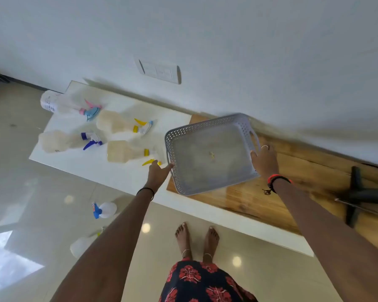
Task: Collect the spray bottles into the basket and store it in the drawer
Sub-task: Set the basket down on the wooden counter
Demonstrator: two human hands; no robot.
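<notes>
Basket sat on wooden tabletop, with four spray bottles lying on white surface just left of it. Left hand was released, fingers straight, at the basket's left rim. Right hand lay on the right rim, grasp unclear. Floor bottles lay nearby.

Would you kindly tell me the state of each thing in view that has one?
basket: upright on the table, no bottles inside.
table spray bottles: four, lying on their sides.
floor spray bottle: apparently standing upright.
left hand: fingers straight, touching basket's left rim.
right hand: at basket's right rim; grip unclear.
</notes>
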